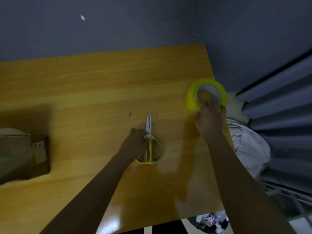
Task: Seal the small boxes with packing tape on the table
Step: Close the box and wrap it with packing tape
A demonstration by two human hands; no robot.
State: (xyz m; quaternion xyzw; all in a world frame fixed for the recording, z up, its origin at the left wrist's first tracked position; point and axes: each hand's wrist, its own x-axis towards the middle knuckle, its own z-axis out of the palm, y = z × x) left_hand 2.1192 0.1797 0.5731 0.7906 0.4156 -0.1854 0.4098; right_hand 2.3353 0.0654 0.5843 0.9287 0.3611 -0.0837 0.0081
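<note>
A yellow roll of packing tape (pixel 192 97) stands tilted near the table's right edge. My right hand (pixel 209 119) grips it, with fingers hooked inside its white core. Scissors (pixel 152 146) with yellow and grey handles lie closed on the wooden table (pixel 94 85), blades pointing away from me. My left hand (pixel 136 144) rests on their left handle with its fingers curled around it. A brown cardboard box (pixel 18 154) with a paper label sits at the left edge, partly cut off by the frame.
A small scrap (pixel 129 113) lies on the table left of the scissor blades. The table's right edge runs close past the tape roll. Beyond it are a pale cloth bundle (pixel 248 142) and a bin of crumpled waste (pixel 209 222) on the floor.
</note>
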